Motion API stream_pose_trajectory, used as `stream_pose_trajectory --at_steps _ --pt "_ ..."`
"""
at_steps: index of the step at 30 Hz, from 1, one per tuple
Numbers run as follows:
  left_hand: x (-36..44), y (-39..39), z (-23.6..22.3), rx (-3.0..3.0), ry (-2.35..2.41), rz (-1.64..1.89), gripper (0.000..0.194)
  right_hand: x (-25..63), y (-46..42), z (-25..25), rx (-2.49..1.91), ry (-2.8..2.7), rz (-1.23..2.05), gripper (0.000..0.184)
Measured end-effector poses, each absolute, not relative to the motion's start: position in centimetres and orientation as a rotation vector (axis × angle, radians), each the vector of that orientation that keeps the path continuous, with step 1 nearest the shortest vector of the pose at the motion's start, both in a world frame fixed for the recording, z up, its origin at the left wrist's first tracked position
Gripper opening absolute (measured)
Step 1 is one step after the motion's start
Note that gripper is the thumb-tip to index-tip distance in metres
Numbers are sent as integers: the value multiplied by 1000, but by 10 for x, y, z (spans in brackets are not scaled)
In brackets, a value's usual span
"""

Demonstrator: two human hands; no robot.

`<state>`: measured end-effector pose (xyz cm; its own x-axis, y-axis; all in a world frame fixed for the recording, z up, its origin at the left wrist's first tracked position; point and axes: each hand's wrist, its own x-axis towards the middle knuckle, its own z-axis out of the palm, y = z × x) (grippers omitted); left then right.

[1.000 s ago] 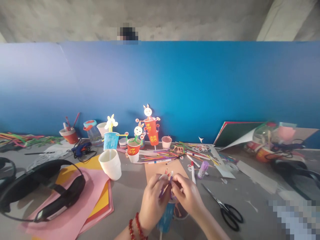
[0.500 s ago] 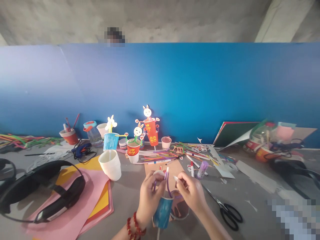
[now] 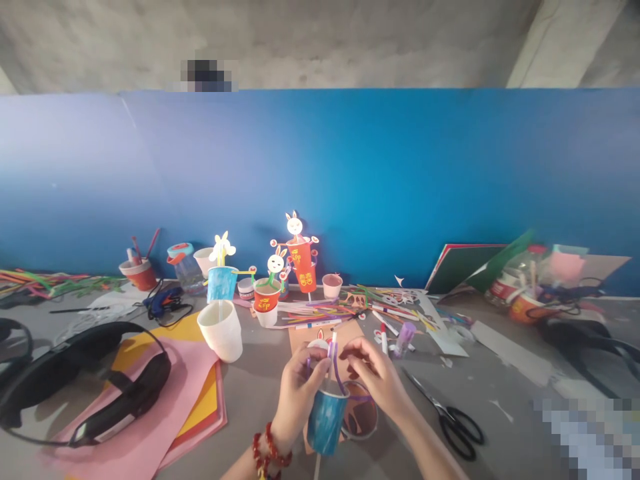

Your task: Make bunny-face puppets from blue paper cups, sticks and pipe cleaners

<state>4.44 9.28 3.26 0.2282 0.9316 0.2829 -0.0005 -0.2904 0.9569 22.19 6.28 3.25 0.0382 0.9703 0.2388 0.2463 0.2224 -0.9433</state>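
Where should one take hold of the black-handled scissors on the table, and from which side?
Best, I think, by the black handle loops, the right hand coming from the near right side: the scissors lie flat, loops towards the wearer, blades pointing away.

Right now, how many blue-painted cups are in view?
2. One blue cup is between and below the left hand and right hand; another is raised above a white cup. More could be hidden behind the red cup.
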Motion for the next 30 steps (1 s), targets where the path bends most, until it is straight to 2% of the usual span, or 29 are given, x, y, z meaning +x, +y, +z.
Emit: stream_pose_trajectory --at_steps 5,9,16,24,30 --pt "44 90 36 1573 879 1225 15 213 57 37 -1010 -1293 1194 18" --pt "45 87 37 1607 836 1226 14 213 61 36 -955 -1044 1314 27" --pt "47 81 41 1643 681 1132 13 211 63 36 -909 -936 1327 33" --pt "49 80 40 1523 586 1087 13 215 63 35 -971 -915 1216 28" --pt "49 82 31 1445 644 1074 14 212 63 32 -1010 -932 1204 36"
